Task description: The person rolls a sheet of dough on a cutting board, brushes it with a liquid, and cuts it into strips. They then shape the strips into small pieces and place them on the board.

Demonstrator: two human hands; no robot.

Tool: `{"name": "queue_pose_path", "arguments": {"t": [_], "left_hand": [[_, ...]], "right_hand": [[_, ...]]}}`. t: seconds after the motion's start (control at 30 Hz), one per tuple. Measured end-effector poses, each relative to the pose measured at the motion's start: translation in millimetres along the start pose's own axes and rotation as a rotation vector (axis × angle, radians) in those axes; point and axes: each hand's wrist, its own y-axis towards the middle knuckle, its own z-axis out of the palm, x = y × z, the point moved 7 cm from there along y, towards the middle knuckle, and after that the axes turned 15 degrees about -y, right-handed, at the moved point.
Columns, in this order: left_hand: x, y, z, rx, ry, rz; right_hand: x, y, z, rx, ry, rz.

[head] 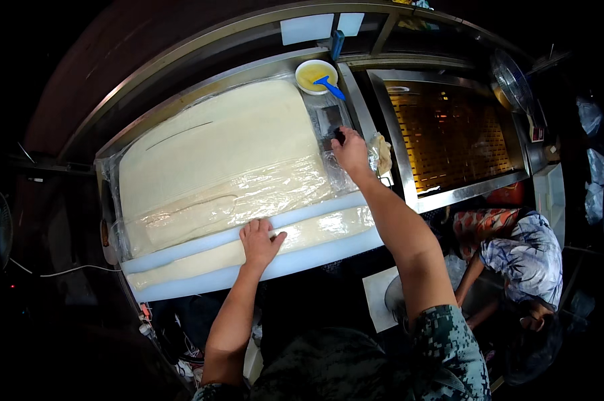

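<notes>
A long strip of dough (201, 260) lies on a white cutting board (312, 260) along the near edge of the work surface. My left hand (260, 241) rests on the strip near its middle, fingers spread. Beyond it a large slab of dough (221, 130) has plastic film (272, 188) over its near part and a long thin dark line on its bare top. My right hand (350, 149) is at the slab's right side, by a dark flat metal piece (330, 120); its fingers are bent over something dark, and whether they grip it I cannot tell.
A white bowl of yellow liquid (307, 75) with a blue-handled brush (332, 88) stands at the far right corner. To the right are a crumpled cloth (383, 153), a fryer of amber oil (447, 140) and a wire strainer (510, 80). Another person (525, 255) is at the lower right.
</notes>
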Motion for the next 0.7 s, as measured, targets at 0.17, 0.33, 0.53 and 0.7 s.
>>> {"name": "queue_pose_path", "arguments": {"t": [0.17, 0.33, 0.53, 0.7], "left_hand": [[1, 0, -4, -0.008, -0.026, -0.008], [6, 0, -8, 0.039, -0.038, -0.068], [7, 3, -10, 0.065, -0.050, -0.056], [5, 6, -6, 0.136, -0.080, -0.048]], "right_hand": [[-24, 30, 47, 0.291, -0.313, 0.264], [-10, 35, 47, 0.409, -0.365, 0.409], [15, 39, 33, 0.291, -0.353, 0.223], [34, 32, -3, 0.034, -0.233, 0.002]]}}
